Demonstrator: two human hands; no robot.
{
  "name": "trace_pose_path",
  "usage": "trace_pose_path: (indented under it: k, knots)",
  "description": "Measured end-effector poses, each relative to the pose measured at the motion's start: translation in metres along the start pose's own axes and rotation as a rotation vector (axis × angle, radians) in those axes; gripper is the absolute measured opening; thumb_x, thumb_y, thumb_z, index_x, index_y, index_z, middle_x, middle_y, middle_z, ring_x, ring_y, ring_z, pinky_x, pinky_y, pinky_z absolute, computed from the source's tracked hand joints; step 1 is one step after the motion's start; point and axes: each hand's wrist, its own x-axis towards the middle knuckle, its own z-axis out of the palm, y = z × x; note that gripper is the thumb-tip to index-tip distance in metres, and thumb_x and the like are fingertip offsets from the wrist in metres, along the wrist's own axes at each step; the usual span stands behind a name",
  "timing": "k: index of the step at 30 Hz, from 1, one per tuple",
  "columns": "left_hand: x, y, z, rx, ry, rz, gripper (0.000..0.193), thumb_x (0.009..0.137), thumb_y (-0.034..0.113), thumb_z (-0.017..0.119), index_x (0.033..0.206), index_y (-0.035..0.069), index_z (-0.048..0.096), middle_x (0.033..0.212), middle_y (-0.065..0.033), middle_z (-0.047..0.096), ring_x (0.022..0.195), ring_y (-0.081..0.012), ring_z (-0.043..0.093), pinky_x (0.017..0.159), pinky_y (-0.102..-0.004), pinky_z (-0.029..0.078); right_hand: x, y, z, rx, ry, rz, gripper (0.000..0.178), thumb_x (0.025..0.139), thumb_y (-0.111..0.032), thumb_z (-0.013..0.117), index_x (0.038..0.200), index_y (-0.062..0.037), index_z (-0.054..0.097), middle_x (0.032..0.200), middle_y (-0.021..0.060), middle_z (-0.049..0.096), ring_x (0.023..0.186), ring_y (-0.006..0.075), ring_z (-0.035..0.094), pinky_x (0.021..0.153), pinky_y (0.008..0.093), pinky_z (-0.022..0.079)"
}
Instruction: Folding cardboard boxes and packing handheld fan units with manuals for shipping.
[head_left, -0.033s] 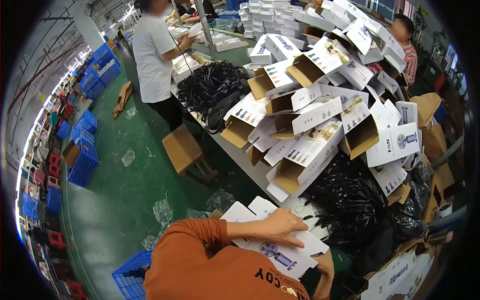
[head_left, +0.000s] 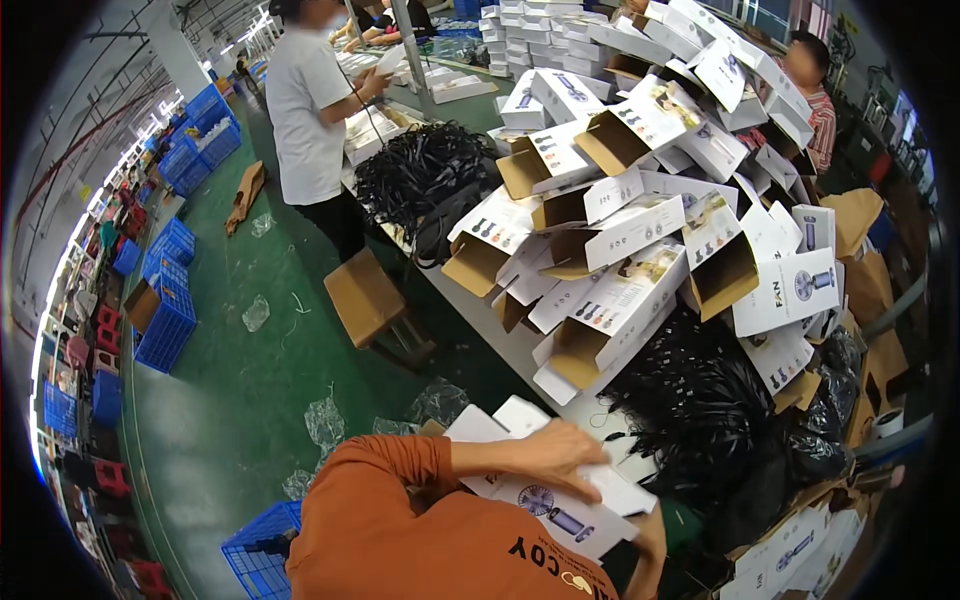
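Note:
A white carton with a purple handheld fan printed on it [head_left: 560, 518] lies in front of my body, partly hidden by my orange sleeve. Over its top edge curls my left hand [head_left: 562, 455], gripping the board near a fold. My right hand [head_left: 650, 540] holds the carton's right end, its fingers mostly hidden behind the flap. White flaps [head_left: 522, 415] stick out past my left forearm. Just beyond, several open-ended white cartons [head_left: 620, 305] lie heaped on the table, their brown insides showing. A bundle of black straps [head_left: 700, 400] lies right of my hands.
A second heap of black straps [head_left: 425, 180] sits farther back on the table. A brown-topped stool [head_left: 366, 298] stands left of it. Blue crates [head_left: 165, 325] and plastic bags [head_left: 325, 422] are on the green floor. One person in white [head_left: 305, 110] stands ahead; another in stripes [head_left: 820, 125] is behind the heap.
My left hand and the carton's upper edge have shifted slightly, and the flap by my right hand has bent a little. The heap of cartons looks the same.

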Motion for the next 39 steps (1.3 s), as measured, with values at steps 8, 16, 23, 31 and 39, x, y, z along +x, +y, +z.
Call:
trace_pose_path:
  k: [8,16,23,31,39]
  knots:
    - [0.003,-0.006,-0.017,-0.155,0.067,-0.111,0.063,0.055,0.042,0.078,0.103,0.006,0.058,0.089,-0.0119,0.063,0.082,-0.0308,0.061,0.066,-0.0374,0.048,-0.004,0.003,0.001,0.426,0.241,-0.247,0.058,0.085,-0.040,0.057,0.124,-0.0002,0.041,0.116,0.0159,0.051,0.102,0.0228,0.052,0.085,0.0356,0.044]
    - [0.015,0.000,0.043,-0.808,0.502,-0.032,0.057,0.070,0.033,0.074,0.114,0.007,0.049,0.097,-0.0122,0.060,0.087,-0.0237,0.060,0.075,-0.0337,0.046,0.018,-0.082,0.055,0.303,0.563,-0.471,0.045,0.088,-0.018,0.054,0.126,0.0003,0.037,0.118,0.0129,0.044,0.109,0.0218,0.045,0.093,0.0345,0.037]
    - [0.012,0.001,0.039,-0.893,0.605,-0.288,0.037,0.084,0.016,0.056,0.118,0.007,0.045,0.099,-0.0108,0.057,0.084,-0.0149,0.056,0.073,-0.0283,0.045,0.034,-0.080,0.071,0.428,0.528,-0.236,0.035,0.072,0.007,0.048,0.106,-0.0004,0.047,0.101,0.0089,0.050,0.091,0.0166,0.053,0.081,0.0263,0.044]
    - [0.018,-0.006,0.059,-0.850,0.796,0.146,0.019,0.082,0.005,0.054,0.100,0.002,0.054,0.122,-0.0128,0.047,0.095,-0.0164,0.055,0.081,-0.0260,0.043,0.031,-0.068,0.055,0.501,0.428,-0.147,0.036,0.076,0.005,0.046,0.112,0.0039,0.046,0.105,0.0137,0.052,0.097,0.0210,0.055,0.089,0.0327,0.043]
    - [0.024,-0.024,0.052,-1.234,0.150,0.132,0.026,0.083,0.011,0.047,0.103,0.000,0.061,0.127,-0.0137,0.046,0.116,-0.0210,0.044,0.097,-0.0310,0.033,0.016,-0.052,0.022,0.694,0.130,-0.150,0.036,0.079,-0.007,0.060,0.111,0.0074,0.053,0.110,0.0158,0.055,0.098,0.0208,0.056,0.085,0.0320,0.045]
